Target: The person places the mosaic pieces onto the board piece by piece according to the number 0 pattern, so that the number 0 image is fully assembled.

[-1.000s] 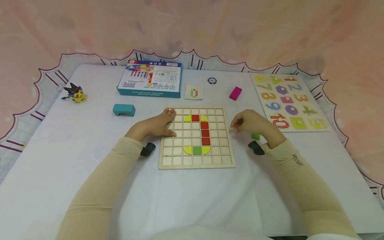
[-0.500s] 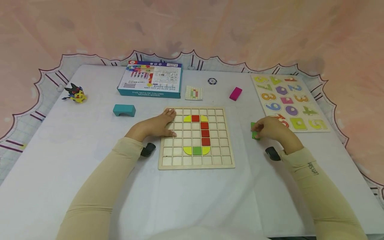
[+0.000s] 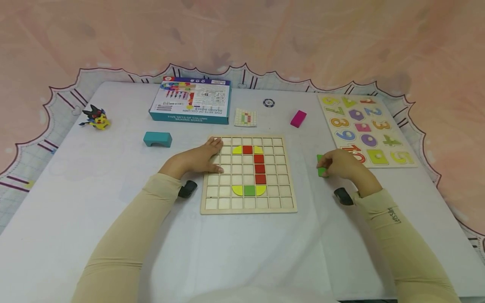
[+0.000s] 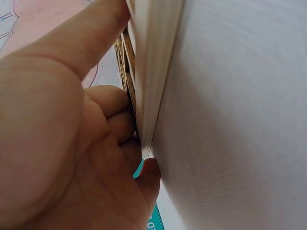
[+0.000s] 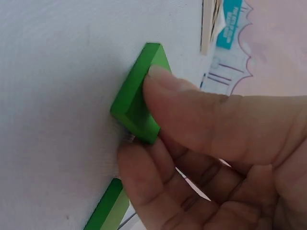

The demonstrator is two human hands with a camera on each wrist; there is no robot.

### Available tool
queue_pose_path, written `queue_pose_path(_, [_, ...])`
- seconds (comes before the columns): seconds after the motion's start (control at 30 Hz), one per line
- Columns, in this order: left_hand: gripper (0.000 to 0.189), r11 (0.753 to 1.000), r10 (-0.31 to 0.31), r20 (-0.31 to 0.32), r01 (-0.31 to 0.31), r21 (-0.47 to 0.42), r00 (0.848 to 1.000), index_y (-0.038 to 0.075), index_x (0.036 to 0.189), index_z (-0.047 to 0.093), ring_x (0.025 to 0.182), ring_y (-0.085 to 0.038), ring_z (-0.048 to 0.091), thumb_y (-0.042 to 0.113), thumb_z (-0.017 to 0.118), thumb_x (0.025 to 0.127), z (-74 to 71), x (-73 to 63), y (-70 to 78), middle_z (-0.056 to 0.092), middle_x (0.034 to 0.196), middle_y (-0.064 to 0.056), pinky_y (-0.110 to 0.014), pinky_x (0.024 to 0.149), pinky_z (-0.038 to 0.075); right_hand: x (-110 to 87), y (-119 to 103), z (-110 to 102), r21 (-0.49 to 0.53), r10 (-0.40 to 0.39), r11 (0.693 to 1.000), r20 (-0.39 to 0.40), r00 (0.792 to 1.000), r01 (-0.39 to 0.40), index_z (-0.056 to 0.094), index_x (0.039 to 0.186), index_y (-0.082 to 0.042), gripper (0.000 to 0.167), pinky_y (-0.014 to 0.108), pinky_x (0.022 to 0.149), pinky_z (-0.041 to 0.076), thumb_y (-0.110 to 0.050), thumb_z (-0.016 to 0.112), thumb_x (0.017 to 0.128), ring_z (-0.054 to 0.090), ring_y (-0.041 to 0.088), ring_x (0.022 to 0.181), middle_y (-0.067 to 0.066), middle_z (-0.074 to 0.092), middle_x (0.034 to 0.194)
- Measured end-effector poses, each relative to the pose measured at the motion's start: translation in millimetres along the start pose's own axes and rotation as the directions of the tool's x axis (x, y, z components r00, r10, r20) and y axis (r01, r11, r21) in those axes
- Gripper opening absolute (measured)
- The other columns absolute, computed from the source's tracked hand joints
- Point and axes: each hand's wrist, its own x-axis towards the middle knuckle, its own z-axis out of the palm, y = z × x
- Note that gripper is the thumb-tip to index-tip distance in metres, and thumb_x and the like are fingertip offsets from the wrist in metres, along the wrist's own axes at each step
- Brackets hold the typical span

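Observation:
A wooden grid board point(image 3: 210, 204) lies before me, with red, yellow and green tiles in some of its squares. My left hand point(image 3: 198, 158) rests on its left edge, fingers spread out; the left wrist view has the thumb over the rim point(image 4: 153, 72). To the right of the board, my right hand point(image 3: 341, 163) pinches a green square tile point(image 5: 129, 88) between thumb and fingers. This tile is tilted and close to the tablecloth. A second green tile point(image 5: 105, 208) lies beside the fingertips, partly hidden by them.
Behind the board are a pattern card point(image 3: 245, 118), a boxed set point(image 3: 189, 103), a poker chip point(image 3: 269, 103) and a magenta block point(image 3: 298, 118). A teal arch block point(image 3: 157, 139) and toy figure point(image 3: 96, 118) stand left. A number puzzle point(image 3: 367, 130) lies right.
My right hand has moved right and slightly down, away from the board's edge to the green tiles, and has taken hold of one. The left hand has stayed put.

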Motion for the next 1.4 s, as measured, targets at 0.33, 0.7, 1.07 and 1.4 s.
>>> queue_pose_path(0.33, [0.092,1.0,-0.002,-0.007,0.002,-0.008,1.0,-0.001,0.146,0.002,0.141,-0.029,-0.015,0.034,0.062,0.087,-0.1,-0.4,-1.3,-0.007,0.154,-0.015,-0.044,0.115,0.001,4.8,-14,-2,0.017,-0.033,0.999,-0.077,0.996,0.034,0.071,0.095,-0.004,0.016,0.03,0.07,0.041,-0.007,0.068,0.079,0.053,0.024,0.087,0.009,0.066,0.091])
queue_pose_path(0.7, [0.092,1.0,0.016,-0.013,-0.016,-0.019,1.0,-0.002,0.146,0.002,0.141,-0.03,-0.013,0.035,0.062,0.087,-1.1,-2.4,-2.2,-0.006,0.154,-0.016,-0.045,0.115,0.002,30.9,-56,4,0.146,-0.11,0.982,-0.048,0.993,0.116,0.072,0.09,-0.002,0.014,0.03,0.074,0.042,-0.004,0.07,0.076,0.053,0.02,0.082,0.005,0.067,0.084])
queue_pose_path(1.07, [0.092,0.999,0.009,-0.007,-0.01,-0.038,1.0,-0.002,0.146,0.002,0.141,-0.03,-0.015,0.034,0.063,0.086,-0.3,-5.2,-0.2,-0.007,0.154,-0.015,-0.045,0.115,0.0,58.4,-109,29,0.182,-0.199,0.965,0.023,0.98,0.191,0.072,0.089,-0.004,0.013,0.03,0.076,0.044,-0.004,0.07,0.077,0.052,0.019,0.084,0.005,0.066,0.085])
queue_pose_path(1.4, [0.092,1.0,0.007,-0.012,-0.007,-0.018,1.0,-0.001,0.146,0.003,0.141,-0.029,-0.014,0.036,0.062,0.086,-0.2,-3.4,-0.8,-0.006,0.154,-0.015,-0.044,0.115,0.001,80.8,-150,52,0.188,-0.25,0.953,0.056,0.967,0.236,0.073,0.09,-0.005,0.013,0.026,0.07,0.046,-0.007,0.071,0.078,0.053,0.015,0.078,0.004,0.067,0.086])
